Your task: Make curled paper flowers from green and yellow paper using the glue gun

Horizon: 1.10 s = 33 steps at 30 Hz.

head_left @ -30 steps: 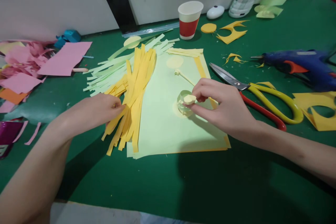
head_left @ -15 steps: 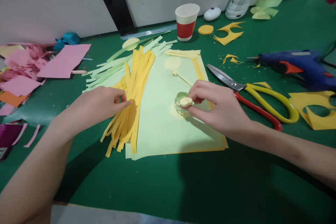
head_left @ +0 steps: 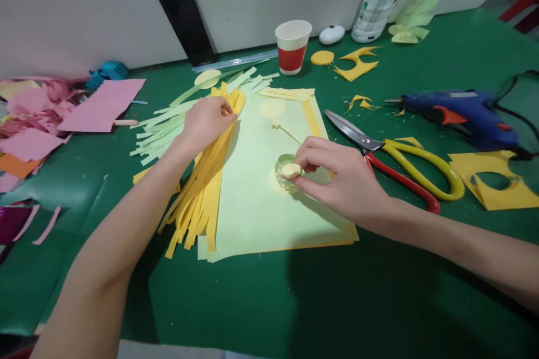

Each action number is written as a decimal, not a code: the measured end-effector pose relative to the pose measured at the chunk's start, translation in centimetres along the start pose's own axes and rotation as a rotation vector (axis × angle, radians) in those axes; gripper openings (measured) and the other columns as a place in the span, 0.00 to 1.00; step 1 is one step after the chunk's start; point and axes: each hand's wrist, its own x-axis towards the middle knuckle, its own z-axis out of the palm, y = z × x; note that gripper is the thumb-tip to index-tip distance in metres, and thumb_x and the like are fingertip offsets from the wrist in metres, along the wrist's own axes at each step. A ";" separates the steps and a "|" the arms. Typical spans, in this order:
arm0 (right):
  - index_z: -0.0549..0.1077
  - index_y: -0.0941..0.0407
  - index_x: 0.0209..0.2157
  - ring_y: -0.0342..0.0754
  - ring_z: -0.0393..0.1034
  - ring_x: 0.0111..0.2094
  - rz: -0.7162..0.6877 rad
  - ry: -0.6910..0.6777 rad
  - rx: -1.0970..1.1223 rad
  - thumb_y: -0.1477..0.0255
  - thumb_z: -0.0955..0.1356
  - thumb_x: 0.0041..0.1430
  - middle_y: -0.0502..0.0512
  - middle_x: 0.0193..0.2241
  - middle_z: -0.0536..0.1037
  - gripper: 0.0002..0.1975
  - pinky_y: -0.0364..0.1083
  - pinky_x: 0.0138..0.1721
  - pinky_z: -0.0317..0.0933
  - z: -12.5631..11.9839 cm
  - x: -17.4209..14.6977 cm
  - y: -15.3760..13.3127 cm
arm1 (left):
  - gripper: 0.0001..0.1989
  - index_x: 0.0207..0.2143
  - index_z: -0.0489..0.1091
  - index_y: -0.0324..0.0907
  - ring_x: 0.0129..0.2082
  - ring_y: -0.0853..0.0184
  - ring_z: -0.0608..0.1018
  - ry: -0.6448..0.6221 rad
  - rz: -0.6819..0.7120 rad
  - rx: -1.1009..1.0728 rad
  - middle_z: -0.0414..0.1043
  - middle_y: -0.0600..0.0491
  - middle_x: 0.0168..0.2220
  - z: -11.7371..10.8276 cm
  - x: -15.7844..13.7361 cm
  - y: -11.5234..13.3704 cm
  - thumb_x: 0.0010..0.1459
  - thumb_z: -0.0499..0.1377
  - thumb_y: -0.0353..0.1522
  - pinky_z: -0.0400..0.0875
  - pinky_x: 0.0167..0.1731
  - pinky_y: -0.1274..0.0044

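My right hand (head_left: 337,176) pinches a small pale-yellow paper piece (head_left: 291,170) between thumb and fingertips. Beside it, a curled green paper strip (head_left: 279,164) forms a loop over the light green sheets (head_left: 252,213). My left hand (head_left: 209,122) is over the upper end of a bundle of yellow paper strips (head_left: 208,190), its fingers drawn together; whether they grip a strip is hidden. A thin stick with a pale paper tip (head_left: 276,124) lies on the sheets near a pale yellow paper disc (head_left: 273,108).
Scissors (head_left: 366,143) with red and yellow handles lie right of the sheets, by a blue glue gun (head_left: 463,112). Behind stands a paper cup (head_left: 292,56). Light green strips (head_left: 162,134) and pink paper (head_left: 103,104) are at left, on a green tabletop (head_left: 236,303).
My left hand has moved forward and right, from the middle of the yellow strips to their upper end. My right hand still holds the pale-yellow paper piece. The whole view has shifted slightly.
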 end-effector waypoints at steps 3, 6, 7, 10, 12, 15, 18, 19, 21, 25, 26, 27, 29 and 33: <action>0.65 0.58 0.21 0.39 0.59 0.24 0.000 0.007 0.007 0.81 0.65 0.50 0.49 0.22 0.66 0.08 0.40 0.25 0.55 0.0 0.0 0.1 | 0.10 0.30 0.72 0.41 0.34 0.59 0.73 0.039 0.007 -0.034 0.75 0.48 0.34 0.4 0.3 -0.2 0.50 0.56 0.37 0.63 0.30 0.73; 0.65 0.58 0.21 0.39 0.59 0.24 -0.002 0.010 0.009 0.81 0.65 0.50 0.49 0.22 0.66 0.07 0.40 0.25 0.54 0.0 0.0 0.2 | 0.09 0.29 0.73 0.41 0.31 0.63 0.72 0.070 0.023 -0.081 0.74 0.50 0.31 0.0 0.2 -0.5 0.50 0.56 0.36 0.63 0.30 0.74; 0.65 0.58 0.21 0.39 0.59 0.24 -0.001 0.009 0.009 0.81 0.65 0.50 0.49 0.22 0.66 0.07 0.40 0.25 0.54 0.0 0.0 0.2 | 0.09 0.29 0.73 0.41 0.30 0.64 0.72 0.079 0.018 -0.105 0.73 0.51 0.29 -0.1 0.2 -0.6 0.50 0.56 0.36 0.63 0.29 0.75; 0.66 0.58 0.21 0.39 0.59 0.24 -0.001 0.010 0.002 0.81 0.65 0.49 0.49 0.22 0.66 0.07 0.39 0.25 0.54 0.0 0.0 0.1 | 0.09 0.29 0.73 0.40 0.23 0.69 0.69 0.086 -0.060 -0.217 0.71 0.53 0.24 -0.6 0.0 -1.4 0.48 0.58 0.36 0.61 0.24 0.77; 0.66 0.59 0.21 0.38 0.59 0.24 0.000 0.014 -0.003 0.81 0.65 0.49 0.49 0.22 0.66 0.07 0.39 0.25 0.54 0.1 0.0 0.1 | 0.09 0.30 0.72 0.39 0.19 0.72 0.66 0.067 -0.118 -0.290 0.69 0.54 0.22 -0.7 0.0 -2.1 0.49 0.58 0.36 0.59 0.20 0.78; 0.66 0.59 0.21 0.39 0.60 0.24 0.005 0.006 -0.003 0.81 0.65 0.49 0.49 0.22 0.67 0.07 0.39 0.25 0.55 0.1 0.0 0.0 | 0.10 0.30 0.71 0.39 0.15 0.76 0.63 0.014 -0.145 -0.333 0.70 0.54 0.22 -0.7 0.1 -3.1 0.51 0.56 0.36 0.59 0.18 0.79; 0.66 0.57 0.21 0.39 0.60 0.24 0.009 -0.005 -0.005 0.81 0.65 0.49 0.49 0.22 0.67 0.07 0.40 0.25 0.55 0.0 0.0 0.1 | 0.12 0.34 0.70 0.38 0.15 0.76 0.64 -0.010 -0.160 -0.333 0.73 0.54 0.24 -0.8 0.0 -3.5 0.51 0.56 0.37 0.61 0.19 0.78; 0.66 0.57 0.21 0.39 0.60 0.24 0.009 -0.004 -0.006 0.81 0.65 0.49 0.49 0.22 0.67 0.07 0.40 0.25 0.55 0.0 0.0 0.1 | 0.13 0.37 0.69 0.37 0.16 0.75 0.66 -0.007 -0.156 -0.325 0.73 0.53 0.25 -1.0 -0.1 -3.6 0.52 0.56 0.37 0.62 0.19 0.78; 0.65 0.57 0.21 0.39 0.60 0.24 0.012 -0.008 -0.009 0.80 0.65 0.50 0.49 0.22 0.68 0.07 0.40 0.25 0.56 0.0 0.0 0.0 | 0.17 0.42 0.67 0.38 0.17 0.73 0.68 0.012 -0.116 -0.301 0.74 0.52 0.27 -1.4 -0.6 -3.5 0.52 0.55 0.37 0.64 0.21 0.77; 0.65 0.56 0.21 0.40 0.61 0.24 0.017 -0.016 -0.015 0.80 0.65 0.50 0.50 0.23 0.68 0.07 0.40 0.25 0.56 0.0 -0.1 0.0 | 0.11 0.37 0.70 0.41 0.26 0.69 0.74 0.035 0.078 -0.219 0.74 0.52 0.31 -2.7 -3.1 -3.5 0.54 0.54 0.37 0.68 0.29 0.77; 0.65 0.56 0.22 0.40 0.61 0.24 0.016 -0.017 -0.015 0.81 0.65 0.49 0.50 0.23 0.68 0.07 0.40 0.25 0.56 0.0 -0.1 0.0 | 0.10 0.33 0.71 0.42 0.31 0.67 0.75 0.029 0.136 -0.189 0.74 0.52 0.32 -2.9 -4.0 -3.7 0.54 0.54 0.37 0.68 0.33 0.77; 0.65 0.56 0.22 0.40 0.61 0.24 0.013 -0.015 -0.013 0.81 0.65 0.49 0.50 0.23 0.68 0.07 0.40 0.25 0.56 0.0 -0.1 0.0 | 0.09 0.31 0.71 0.42 0.35 0.66 0.75 0.010 0.187 -0.157 0.74 0.52 0.34 -3.1 -4.9 -3.9 0.54 0.54 0.36 0.68 0.37 0.76; 0.66 0.57 0.22 0.40 0.61 0.24 0.008 -0.013 -0.006 0.82 0.64 0.49 0.50 0.22 0.68 0.07 0.40 0.25 0.56 0.0 0.0 0.0 | 0.09 0.33 0.71 0.42 0.38 0.64 0.74 -0.009 0.288 -0.045 0.75 0.51 0.36 -3.1 -7.0 -4.6 0.56 0.53 0.36 0.67 0.42 0.73; 0.65 0.58 0.21 0.39 0.60 0.24 0.012 -0.012 0.002 0.82 0.65 0.49 0.49 0.22 0.67 0.08 0.40 0.24 0.55 -0.1 0.0 0.0 | 0.13 0.40 0.70 0.39 0.46 0.60 0.72 0.017 0.359 0.025 0.72 0.44 0.43 -1.9 -10.5 -5.6 0.60 0.48 0.34 0.64 0.49 0.68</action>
